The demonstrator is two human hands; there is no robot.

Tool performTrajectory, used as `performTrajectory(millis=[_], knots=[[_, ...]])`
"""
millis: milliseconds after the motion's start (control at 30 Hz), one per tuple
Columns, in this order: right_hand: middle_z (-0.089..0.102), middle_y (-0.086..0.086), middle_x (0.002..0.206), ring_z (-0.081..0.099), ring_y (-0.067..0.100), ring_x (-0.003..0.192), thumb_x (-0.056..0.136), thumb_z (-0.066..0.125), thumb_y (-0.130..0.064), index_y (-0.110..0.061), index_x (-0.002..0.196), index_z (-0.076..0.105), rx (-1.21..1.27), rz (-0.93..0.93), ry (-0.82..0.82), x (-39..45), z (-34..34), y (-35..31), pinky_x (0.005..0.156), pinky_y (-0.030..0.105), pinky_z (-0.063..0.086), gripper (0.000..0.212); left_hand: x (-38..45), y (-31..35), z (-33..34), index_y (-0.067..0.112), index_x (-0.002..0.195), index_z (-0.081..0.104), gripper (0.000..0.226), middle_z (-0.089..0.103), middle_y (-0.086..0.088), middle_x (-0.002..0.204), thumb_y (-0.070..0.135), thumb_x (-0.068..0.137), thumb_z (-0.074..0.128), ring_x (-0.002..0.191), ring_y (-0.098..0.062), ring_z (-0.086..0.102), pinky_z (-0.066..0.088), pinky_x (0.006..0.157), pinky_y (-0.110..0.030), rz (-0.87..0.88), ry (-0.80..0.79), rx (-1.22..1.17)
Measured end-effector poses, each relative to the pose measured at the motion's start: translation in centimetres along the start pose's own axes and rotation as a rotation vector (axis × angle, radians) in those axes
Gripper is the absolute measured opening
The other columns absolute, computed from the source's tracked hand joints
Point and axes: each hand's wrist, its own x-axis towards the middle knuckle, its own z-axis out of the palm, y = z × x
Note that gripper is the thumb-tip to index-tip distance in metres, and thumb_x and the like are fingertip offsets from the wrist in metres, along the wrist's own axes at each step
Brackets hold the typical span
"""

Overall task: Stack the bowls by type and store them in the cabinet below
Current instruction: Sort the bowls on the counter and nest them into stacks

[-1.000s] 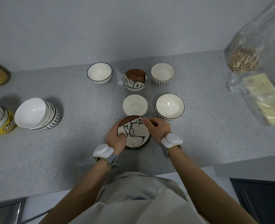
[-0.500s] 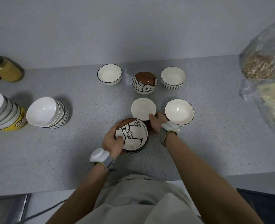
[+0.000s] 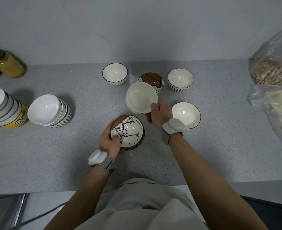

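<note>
Right hand (image 3: 160,113) grips a plain cream bowl (image 3: 141,97) by its near rim, thumb inside and fingers curled beneath; the bowl is lifted clear of the grey speckled worktop (image 3: 54,155) and tilted toward the left. It overlaps, in view, a brown cartoon-printed bowl (image 3: 153,78) standing at the rear.

Left hand (image 3: 109,143) grasps the near-left rim of a stack of cartoon-printed bowls (image 3: 128,131), thumb over the rim, fingers curled round the outside. This stack rests on the worktop directly in front of the person.

Remaining loose bowls on the worktop: a black-rimmed white bowl (image 3: 115,73) at rear left, a stripe-sided white bowl (image 3: 180,80) at rear right, and another black-rimmed white bowl (image 3: 186,114) just beside the right wrist, partly covered by it.

At the left, a stack of white bowls with striped sides (image 3: 49,111) leans over; further left a second leaning stack (image 3: 2,105) includes a yellow printed bowl. A yellow jar (image 3: 6,63) lies at the far left rear. Clear plastic bags (image 3: 273,72) with dry contents occupy the right end
</note>
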Motion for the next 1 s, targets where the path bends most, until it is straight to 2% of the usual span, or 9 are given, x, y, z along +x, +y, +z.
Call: performTrajectory(millis=[100, 167, 233, 367, 433, 567, 800, 933, 1000], knots=[[0.068, 0.015, 0.083, 0.065, 0.032, 0.070, 0.088, 0.040, -0.028, -0.012, 0.121, 0.055, -0.159, -0.094, -0.058, -0.6, 0.8, -0.2, 0.065, 0.045, 0.058, 0.039, 0.0, 0.4, -0.1, 0.039, 0.129, 0.055, 0.057, 0.064, 0.002, 0.121, 0.007, 0.082, 0.045, 0.107, -0.029, 0.061, 0.057, 0.078, -0.054, 0.008, 0.004, -0.060], [0.067, 0.014, 0.090, 0.065, 0.035, 0.080, 0.088, 0.040, -0.026, -0.015, 0.123, 0.054, -0.253, -0.163, -0.089, -1.2, 1.3, 0.0, 0.070, 0.050, 0.057, 0.040, 0.0, 0.9, -0.3, 0.037, 0.130, 0.055, 0.044, 0.061, 0.002, 0.121, 0.015, 0.092, 0.048, 0.103, -0.029, 0.061, 0.059, 0.069, -0.051, -0.092, -0.008, -0.153], [0.067, 0.013, 0.092, 0.063, 0.033, 0.081, 0.092, 0.041, -0.019, -0.013, 0.123, 0.055, -0.312, -0.221, -0.108, -1.7, 1.6, 0.4, 0.071, 0.046, 0.055, 0.035, 0.2, 1.3, -0.7, 0.035, 0.128, 0.057, 0.034, 0.061, 0.001, 0.123, 0.035, 0.095, 0.048, 0.107, -0.030, 0.060, 0.060, 0.066, -0.048, -0.222, -0.071, -0.272], [0.063, 0.013, 0.090, 0.058, 0.032, 0.080, 0.094, 0.042, -0.014, -0.007, 0.115, 0.057, -0.413, -0.294, -0.084, -2.0, 2.0, 0.9, 0.064, 0.036, 0.047, 0.027, 0.3, 1.7, -1.1, 0.033, 0.121, 0.058, 0.045, 0.060, -0.002, 0.127, 0.059, 0.093, 0.034, 0.116, -0.028, 0.056, 0.057, 0.064, -0.043, -0.308, -0.149, -0.344], [0.062, 0.015, 0.087, 0.057, 0.031, 0.076, 0.095, 0.041, -0.015, -0.006, 0.115, 0.056, -0.479, -0.324, -0.088, -2.1, 2.2, 1.1, 0.061, 0.034, 0.045, 0.027, 0.4, 1.9, -0.9, 0.036, 0.120, 0.055, 0.044, 0.058, -0.002, 0.127, 0.061, 0.094, 0.030, 0.113, -0.027, 0.056, 0.055, 0.066, -0.041, -0.306, -0.159, -0.339], [0.065, 0.013, 0.088, 0.060, 0.030, 0.078, 0.096, 0.038, -0.025, -0.016, 0.123, 0.053, -0.576, -0.350, -0.105, -2.3, 2.5, 1.7, 0.064, 0.038, 0.052, 0.033, 0.5, 1.9, -0.9, 0.038, 0.120, 0.053, 0.046, 0.054, -0.001, 0.129, 0.065, 0.093, 0.027, 0.113, -0.027, 0.055, 0.055, 0.064, -0.039, -0.304, -0.175, -0.321], [0.067, 0.013, 0.088, 0.061, 0.032, 0.078, 0.098, 0.037, -0.029, -0.022, 0.132, 0.050, -0.666, -0.410, -0.135, -2.2, 2.6, 2.6, 0.066, 0.036, 0.052, 0.037, 0.7, 2.1, -0.9, 0.033, 0.128, 0.053, 0.060, 0.055, -0.002, 0.132, 0.071, 0.084, 0.037, 0.116, -0.027, 0.055, 0.057, 0.061, -0.037, -0.328, -0.171, -0.269], [0.067, 0.014, 0.097, 0.062, 0.032, 0.084, 0.098, 0.037, -0.032, -0.025, 0.136, 0.046, -0.705, -0.393, -0.147, -2.5, 2.9, 3.0, 0.070, 0.034, 0.050, 0.039, 0.9, 2.4, -0.6, 0.036, 0.131, 0.049, 0.052, 0.047, 0.000, 0.138, 0.063, 0.087, 0.041, 0.123, -0.029, 0.048, 0.057, 0.056, -0.039, -0.325, -0.142, -0.237], [0.067, 0.014, 0.101, 0.062, 0.033, 0.087, 0.097, 0.038, -0.033, -0.026, 0.137, 0.044, -0.723, -0.380, -0.132, -2.5, 3.0, 2.9, 0.071, 0.035, 0.051, 0.041, 1.0, 2.5, -0.3, 0.037, 0.134, 0.045, 0.045, 0.045, 0.001, 0.139, 0.053, 0.092, 0.041, 0.123, -0.030, 0.047, 0.058, 0.064, -0.044, -0.299, -0.121, -0.185]])
